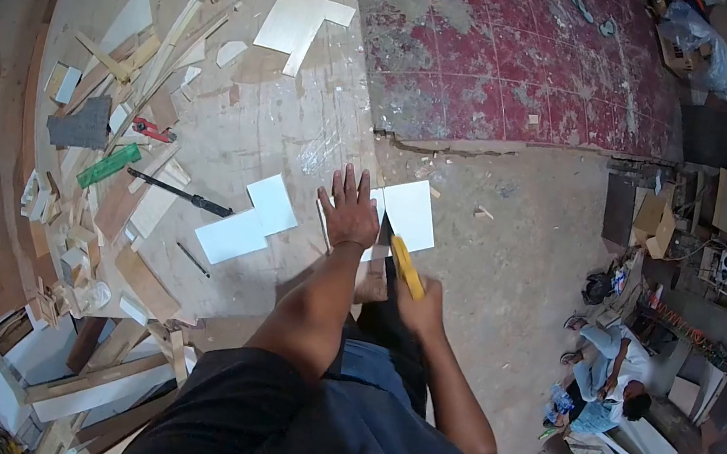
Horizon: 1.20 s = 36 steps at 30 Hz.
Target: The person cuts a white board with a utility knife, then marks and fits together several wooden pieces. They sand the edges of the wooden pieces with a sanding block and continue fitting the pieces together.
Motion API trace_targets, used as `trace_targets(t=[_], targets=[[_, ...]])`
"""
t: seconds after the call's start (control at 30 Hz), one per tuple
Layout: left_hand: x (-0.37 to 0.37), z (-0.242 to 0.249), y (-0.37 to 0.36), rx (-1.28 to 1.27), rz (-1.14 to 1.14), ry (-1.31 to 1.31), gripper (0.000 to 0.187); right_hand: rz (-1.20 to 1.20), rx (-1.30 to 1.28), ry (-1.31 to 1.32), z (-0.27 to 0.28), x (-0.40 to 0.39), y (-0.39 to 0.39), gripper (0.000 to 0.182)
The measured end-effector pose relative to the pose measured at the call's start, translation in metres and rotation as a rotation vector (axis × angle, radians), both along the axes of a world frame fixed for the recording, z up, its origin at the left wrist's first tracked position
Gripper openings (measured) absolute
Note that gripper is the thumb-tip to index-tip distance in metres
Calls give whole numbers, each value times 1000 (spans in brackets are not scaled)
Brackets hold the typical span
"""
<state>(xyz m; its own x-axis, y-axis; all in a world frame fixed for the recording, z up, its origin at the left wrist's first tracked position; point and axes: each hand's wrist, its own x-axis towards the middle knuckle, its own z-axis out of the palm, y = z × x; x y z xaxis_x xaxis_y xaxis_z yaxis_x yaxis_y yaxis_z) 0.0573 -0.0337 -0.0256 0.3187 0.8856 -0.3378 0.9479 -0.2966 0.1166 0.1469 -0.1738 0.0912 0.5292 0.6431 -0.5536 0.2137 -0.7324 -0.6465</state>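
Saw (408, 269) clasped in right hand (423, 307), left hand (353, 218) splayed flat on white board (411, 213) — advisable: firm pressure, straight strokes.

The left hand (349, 211) hides part of the white board (412, 214) beneath it, while the right hand (419, 306) covers the near end of a yellow handle (407, 266), its own fingertips out of sight. The top edge crops the table (265, 128); the bottom edge cuts off a dark shirt (367, 453). At far right, a seated person (629, 365) appears too small to show what, if anything, those hands hold.
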Motion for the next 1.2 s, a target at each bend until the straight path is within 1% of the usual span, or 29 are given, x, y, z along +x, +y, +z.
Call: trace_targets(t=[0.03,0.07,0.13,0.17,0.2,0.23,0.3,0.33,0.37,0.4,0.43,0.47,0.53,0.57,0.6,0.67,0.77,0.8,0.83,0.87,0.9,0.93,1.0,1.03,1.07,1.13,1.17,1.2], targets=[[-2,0,-1,48,-1,-58,62,-64,56,-77,-30,1,4,21],[-3,-1,-1,52,-10,-61,62,-31,-95,159,19,12,35,21],[-1,-3,-3,32,10,-44,61,-34,42,-143,-7,-8,-13,20],[0,-4,-2,32,19,-30,61,-7,9,-34,25,-10,-16,21],[1,-5,2,37,18,-28,61,22,-24,80,69,-12,-11,23],[-2,-6,-1,42,14,-36,60,50,-51,91,94,-9,-24,20],[1,-8,-2,54,20,-54,60,30,-33,116,99,-4,-41,20],[0,-9,-1,48,26,-62,60,13,-5,143,97,-2,-40,20],[-1,-11,-3,35,30,-68,60,77,-14,62,66,-4,-25,20],[-4,-9,-8,21,28,-61,60,72,24,76,25,-7,-19,19],[0,-7,-2,38,26,-54,60,8,18,28,9,-12,7,19],[0,-4,-3,49,17,-41,60,6,13,31,8,-8,8,19],[-2,-4,-8,55,4,-61,60,-35,60,155,7,-5,6,18],[-1,-5,-9,50,9,-59,60,-2,114,130,-5,-3,-19,17],[0,-5,-4,52,24,-56,60,-6,119,125,16,-4,-28,17],[0,-7,-4,60,17,-58,60,31,-5,117,83,-10,-35,20],[2,-9,0,79,21,-69,60,-58,8,155,102,-5,-49,18],[3,-11,2,99,28,-49,60,-32,19,93,84,-5,-36,18],[2,-12,-7,103,25,-27,60,-17,15,32,54,-7,-22,19],[3,-12,-13,89,20,-28,60,60,-21,1,14,-8,-14,20],[2,-12,-13,97,15,-18,60,-10,15,85,15,-10,4,19],[2,-10,-7,118,11,-10,60,-12,25,85,13,-4,0,19],[1,-13,-11,128,8,-39,59,18,44,184,11,8,-21,25],[2,-14,-12,135,11,-46,59,-2,82,191,20,1,-22,26],[1,-16,-8,148,18,-48,59,55,32,75,30,-7,-22,23],[3,-9,0,141,21,-42,59,10,81,84,86,-16,-11,18],[2,-8,-6,103,19,-33,60,7,74,90,105,-14,-23,18],[-1,-9,-13,94,18,-27,60,46,-48,110,123,-6,-40,20]])
